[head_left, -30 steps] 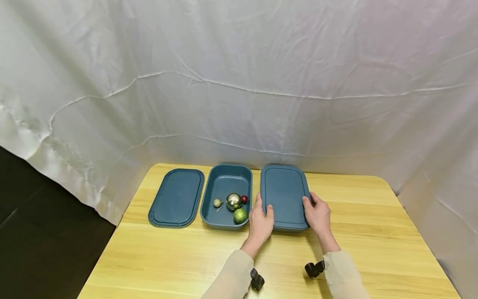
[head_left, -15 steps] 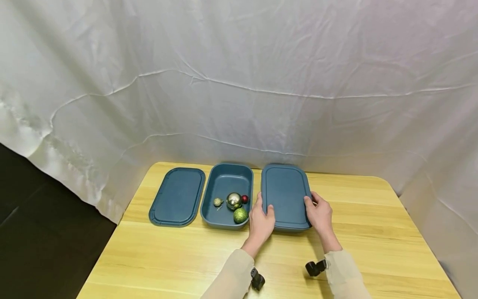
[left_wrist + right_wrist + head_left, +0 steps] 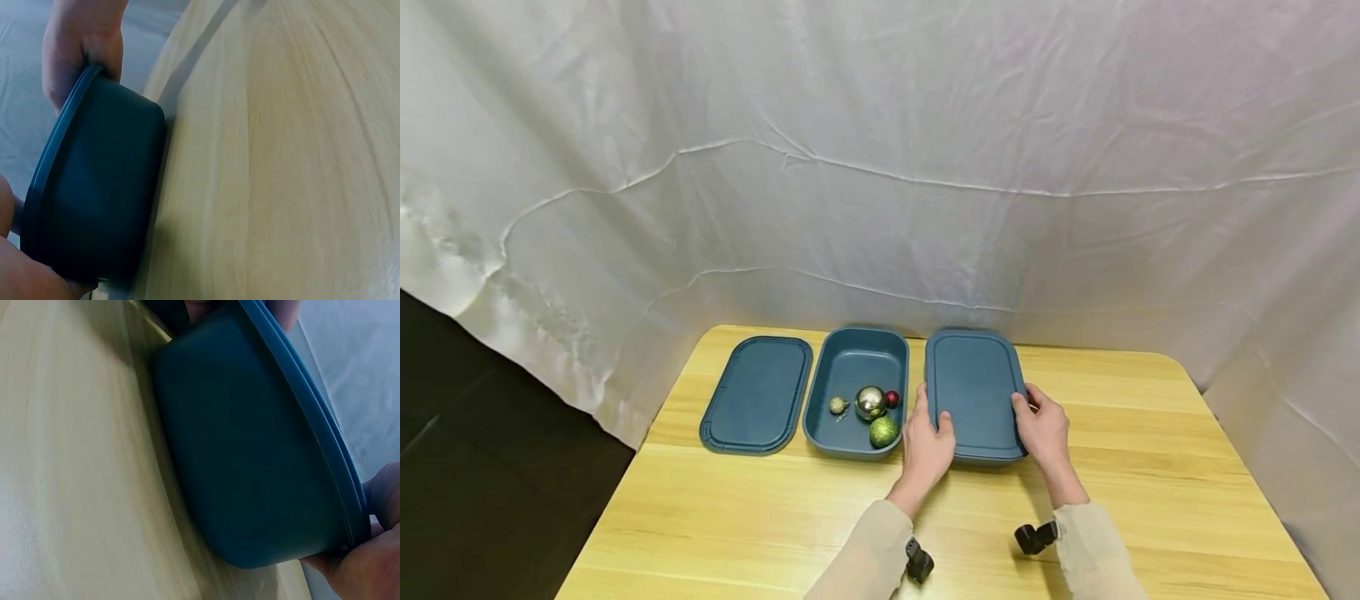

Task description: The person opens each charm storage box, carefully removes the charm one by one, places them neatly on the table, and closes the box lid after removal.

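Observation:
A blue lidded storage box [image 3: 973, 392] stands on the table at the right of the row. My left hand [image 3: 925, 442] grips its left side, thumb over the lid's edge and fingers along the wall. On the opposite side my right hand [image 3: 1042, 425] holds the rim, with the thumb on top. Both wrist views show the lid seated along the rim, with fingers below it; the box's inside is hidden. Beside my left hand an open blue box [image 3: 855, 358] contains a shiny gold ball ornament [image 3: 870, 402], a glittery green one [image 3: 883, 432], and smaller red [image 3: 892, 399] and gold [image 3: 838, 405] ones.
A loose blue lid [image 3: 757, 396] lies left of the open box on the wooden table [image 3: 775, 525]. Pale cloth [image 3: 880, 225] hangs right behind the table's back edge. Past the left edge is dark floor [image 3: 490, 467].
Both hands stay on the lidded box and have shifted very slightly to the right in the head view. The boxes, loose lid and ornaments keep their arrangement.

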The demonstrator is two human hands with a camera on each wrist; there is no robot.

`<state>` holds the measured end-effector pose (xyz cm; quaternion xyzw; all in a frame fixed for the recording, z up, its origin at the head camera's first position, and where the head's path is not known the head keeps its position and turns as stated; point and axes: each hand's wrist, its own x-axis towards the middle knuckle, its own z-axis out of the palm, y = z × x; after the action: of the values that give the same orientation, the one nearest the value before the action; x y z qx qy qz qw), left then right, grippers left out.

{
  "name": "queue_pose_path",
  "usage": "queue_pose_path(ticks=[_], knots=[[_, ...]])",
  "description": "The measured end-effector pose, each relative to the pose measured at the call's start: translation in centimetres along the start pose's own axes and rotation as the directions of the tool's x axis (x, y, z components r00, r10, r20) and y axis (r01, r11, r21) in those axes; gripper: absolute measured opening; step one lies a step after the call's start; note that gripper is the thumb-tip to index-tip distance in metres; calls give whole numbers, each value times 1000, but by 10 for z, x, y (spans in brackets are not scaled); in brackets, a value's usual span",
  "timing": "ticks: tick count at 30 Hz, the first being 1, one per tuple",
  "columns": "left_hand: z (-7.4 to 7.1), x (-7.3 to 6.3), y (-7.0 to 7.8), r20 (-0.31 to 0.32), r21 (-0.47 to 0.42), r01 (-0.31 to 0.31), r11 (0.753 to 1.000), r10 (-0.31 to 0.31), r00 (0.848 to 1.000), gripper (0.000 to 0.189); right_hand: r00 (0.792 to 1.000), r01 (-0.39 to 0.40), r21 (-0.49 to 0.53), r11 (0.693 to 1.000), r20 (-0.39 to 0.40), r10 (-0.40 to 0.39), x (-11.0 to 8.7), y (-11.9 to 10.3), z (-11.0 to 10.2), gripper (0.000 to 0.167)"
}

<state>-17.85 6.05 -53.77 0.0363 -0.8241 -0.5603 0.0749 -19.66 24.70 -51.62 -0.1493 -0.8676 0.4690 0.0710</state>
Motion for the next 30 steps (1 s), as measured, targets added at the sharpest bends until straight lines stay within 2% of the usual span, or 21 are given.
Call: queue_pose_path(ticks=[4, 14, 19, 26, 30], knots=[[0, 1, 2, -12, 11, 9, 1000, -9, 1000, 67, 1000, -1, 4, 1000, -1, 1, 0, 0, -1, 51], [-1, 1, 5, -10, -43, 23, 999, -23, 1000, 67, 1000, -15, 8, 1000, 3, 15, 0, 0, -2, 52], [-2, 0, 6, 2, -18, 15, 1000, -15, 1000, 66, 1000, -24, 9, 1000, 14, 24, 0, 0, -3, 52], [-5, 1, 8, -43, -37, -18, 999, 16, 999, 60, 998, -49, 28, 998, 35, 48, 1, -1, -5, 54], [-7, 2, 9, -44, -38, -35, 999, 33, 998, 56, 998, -55, 39, 998, 37, 54, 1, -1, -6, 54]])
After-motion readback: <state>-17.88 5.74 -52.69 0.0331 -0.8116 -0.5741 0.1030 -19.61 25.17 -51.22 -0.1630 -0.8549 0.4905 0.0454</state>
